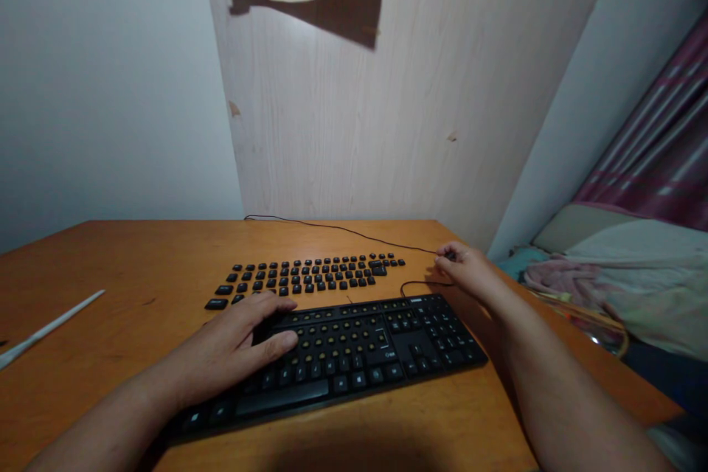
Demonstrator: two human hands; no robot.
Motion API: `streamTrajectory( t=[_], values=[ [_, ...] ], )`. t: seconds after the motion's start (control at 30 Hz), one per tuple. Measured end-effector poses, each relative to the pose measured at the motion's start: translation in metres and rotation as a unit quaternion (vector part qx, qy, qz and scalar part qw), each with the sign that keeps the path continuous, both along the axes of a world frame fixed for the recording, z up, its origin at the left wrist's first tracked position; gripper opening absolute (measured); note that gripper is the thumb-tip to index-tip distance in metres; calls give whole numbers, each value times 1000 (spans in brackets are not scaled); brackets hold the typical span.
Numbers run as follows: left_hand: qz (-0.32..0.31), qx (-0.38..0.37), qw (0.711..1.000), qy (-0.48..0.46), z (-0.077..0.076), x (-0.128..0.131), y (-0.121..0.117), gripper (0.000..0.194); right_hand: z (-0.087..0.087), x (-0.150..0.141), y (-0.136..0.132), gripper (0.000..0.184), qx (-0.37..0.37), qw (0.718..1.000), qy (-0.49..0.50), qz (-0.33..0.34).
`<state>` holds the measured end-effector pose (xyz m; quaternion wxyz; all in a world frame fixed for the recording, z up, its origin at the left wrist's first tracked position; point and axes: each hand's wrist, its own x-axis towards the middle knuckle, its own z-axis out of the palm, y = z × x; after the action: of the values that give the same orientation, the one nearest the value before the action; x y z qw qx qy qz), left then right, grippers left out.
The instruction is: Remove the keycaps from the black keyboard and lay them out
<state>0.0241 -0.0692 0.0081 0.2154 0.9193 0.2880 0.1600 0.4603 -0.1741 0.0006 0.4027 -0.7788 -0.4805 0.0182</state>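
We find the right hand (462, 265) closed on the cord (387, 242), at a small dark part of it; whether that is a bunch or a tie we cannot tell. The left hand (237, 332) is open, thumb and fingers apart, laid over the left part of the keyboard (436, 339); how hard it presses cannot be told. The keyboard lies at a slant on the desk (138, 258), near edge towards us, its right end near the right forearm. Much of its middle shows bare mounts (346, 325), while the space bar (287, 394) and the number pad (456, 328) are fitted. Beyond the keyboard, loose caps (223, 289) lie in rows, well ordered, with a few near the right hand. The cord loops out from the keyboard's back edge towards the right hand, and another length runs to the far edge of the desk. Well apart on the left lies a white strip (60, 321). In our judgement, the step in hand is cord handling at the right, with the keyboard steadied at the left; any move from here calls for a light pull and a cord held clear of the caps, lest the rows be disturbed
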Motion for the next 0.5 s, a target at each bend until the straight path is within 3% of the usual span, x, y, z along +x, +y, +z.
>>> streamTrajectory(
  t=[0.27, 0.5],
  values=[
    [7, -5, 1000, 0, 7, 3, -1, 47, 24, -38, -11, 32, 69, 985, 131, 82],
    [24, -12, 1000, -9, 4, 1, 6, 48, 30, -55, -13, 21, 99, 969, 203, 104]
  ],
)
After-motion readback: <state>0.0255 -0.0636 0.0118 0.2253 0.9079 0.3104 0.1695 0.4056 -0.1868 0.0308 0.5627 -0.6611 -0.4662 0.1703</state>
